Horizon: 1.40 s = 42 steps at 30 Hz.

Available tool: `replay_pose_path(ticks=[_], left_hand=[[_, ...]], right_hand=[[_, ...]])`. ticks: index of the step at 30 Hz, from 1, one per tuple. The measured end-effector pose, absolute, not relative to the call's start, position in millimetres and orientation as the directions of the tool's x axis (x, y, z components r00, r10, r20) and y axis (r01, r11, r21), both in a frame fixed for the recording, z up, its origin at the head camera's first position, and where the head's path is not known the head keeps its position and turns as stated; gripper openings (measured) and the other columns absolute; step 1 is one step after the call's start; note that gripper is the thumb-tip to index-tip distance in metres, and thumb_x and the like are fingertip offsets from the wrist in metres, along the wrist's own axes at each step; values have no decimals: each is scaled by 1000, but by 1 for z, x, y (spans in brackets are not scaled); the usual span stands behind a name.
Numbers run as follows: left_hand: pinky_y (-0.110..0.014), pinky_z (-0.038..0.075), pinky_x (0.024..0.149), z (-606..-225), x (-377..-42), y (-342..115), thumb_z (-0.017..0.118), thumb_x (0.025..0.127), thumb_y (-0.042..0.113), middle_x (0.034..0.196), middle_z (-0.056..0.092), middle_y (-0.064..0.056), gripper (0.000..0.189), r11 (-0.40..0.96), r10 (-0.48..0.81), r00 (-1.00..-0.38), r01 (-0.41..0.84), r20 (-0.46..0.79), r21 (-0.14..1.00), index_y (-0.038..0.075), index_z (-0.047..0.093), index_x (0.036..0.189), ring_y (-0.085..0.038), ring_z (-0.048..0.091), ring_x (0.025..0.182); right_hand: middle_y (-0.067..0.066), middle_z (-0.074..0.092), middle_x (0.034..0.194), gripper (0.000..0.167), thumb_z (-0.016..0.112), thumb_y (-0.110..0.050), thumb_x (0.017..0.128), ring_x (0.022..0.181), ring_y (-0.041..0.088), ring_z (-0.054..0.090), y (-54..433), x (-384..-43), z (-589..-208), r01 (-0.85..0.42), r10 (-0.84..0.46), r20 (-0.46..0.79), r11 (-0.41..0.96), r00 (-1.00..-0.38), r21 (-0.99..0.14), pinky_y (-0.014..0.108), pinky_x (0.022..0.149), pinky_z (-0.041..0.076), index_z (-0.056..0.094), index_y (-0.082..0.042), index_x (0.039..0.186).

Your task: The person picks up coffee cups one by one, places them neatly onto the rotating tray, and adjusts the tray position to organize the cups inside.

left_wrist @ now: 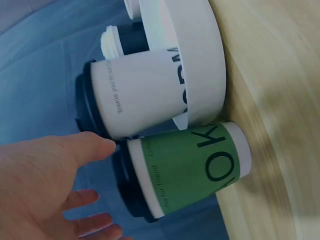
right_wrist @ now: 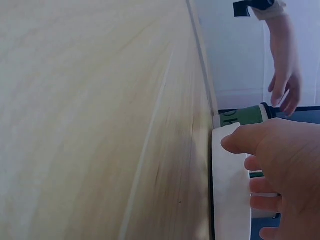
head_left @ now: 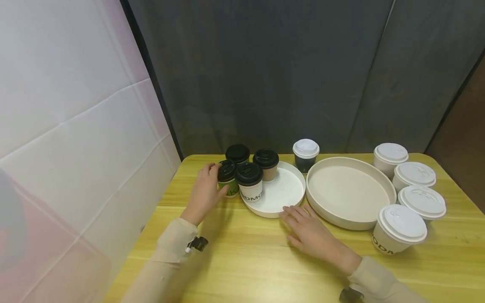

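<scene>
My left hand is beside a green paper cup with a black lid, its thumb tip right at the lid's edge and its other fingers loosely extended. That cup stands on the table against the white round tray. On the tray are a white cup with a black lid and a brown cup with a black lid. My right hand is at the tray's front rim, fingers relaxed, fingertips overlapping the rim; in the right wrist view its thumb lies by the tray's outer wall.
Behind the green cup stands another black-lidded cup. A dark cup with a white lid is at the back. To the right is a larger beige tray, with several white-lidded cups along its right side. A grey partition rises behind the table.
</scene>
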<state>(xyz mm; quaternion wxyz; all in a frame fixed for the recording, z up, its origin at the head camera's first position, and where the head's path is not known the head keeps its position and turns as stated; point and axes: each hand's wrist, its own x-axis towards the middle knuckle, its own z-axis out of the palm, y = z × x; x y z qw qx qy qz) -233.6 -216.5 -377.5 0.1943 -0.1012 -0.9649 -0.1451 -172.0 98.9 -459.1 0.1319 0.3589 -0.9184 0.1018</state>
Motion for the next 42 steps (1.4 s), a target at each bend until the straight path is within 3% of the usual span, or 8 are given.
replay_pose_path(ticks=[8,13,16,19,31,42], left_hand=[[-56,40,114,-381,-255,-218,77,85,29,152,34,-29,82,925,137,-944,230,301,303,-1,34,148,-46,36,140],[-56,37,116,-383,-264,-221,76,86,29,152,35,-28,83,907,133,-959,219,250,359,-1,31,149,-46,35,140],[-55,37,116,-384,-267,-223,76,86,28,150,39,-27,83,899,131,-960,220,247,378,-2,32,149,-45,37,139],[-54,37,117,-383,-268,-223,75,88,27,148,43,-26,79,894,120,-960,216,255,393,-2,34,148,-43,40,137],[-53,40,115,-386,-273,-222,75,88,30,147,47,-23,77,897,101,-962,198,253,396,1,36,148,-41,43,136],[-56,47,105,-381,-264,-227,80,82,29,139,53,-26,78,899,26,-945,165,327,406,2,42,145,-44,48,127]], right_hand=[[13,52,146,59,73,-27,85,134,32,49,93,-174,-457,-724,-624,406,673,-667,-154,57,114,38,55,-10,139],[10,51,148,58,69,-25,90,136,28,48,74,-172,-445,-707,-599,374,602,-708,-372,51,115,39,51,-13,143],[9,48,151,59,66,-24,92,140,26,45,58,-172,-438,-639,-585,302,540,-753,-547,50,117,37,47,-16,147],[10,46,153,59,64,-22,94,142,27,42,43,-174,-435,-589,-591,254,486,-766,-645,51,118,36,44,-15,148],[13,46,152,56,62,-20,95,143,29,41,6,-183,-442,-558,-616,219,435,-757,-706,50,119,35,45,-11,147],[11,49,150,57,58,-15,96,138,27,48,-15,-190,-440,-458,-577,210,324,-789,-828,49,110,46,40,-6,149]])
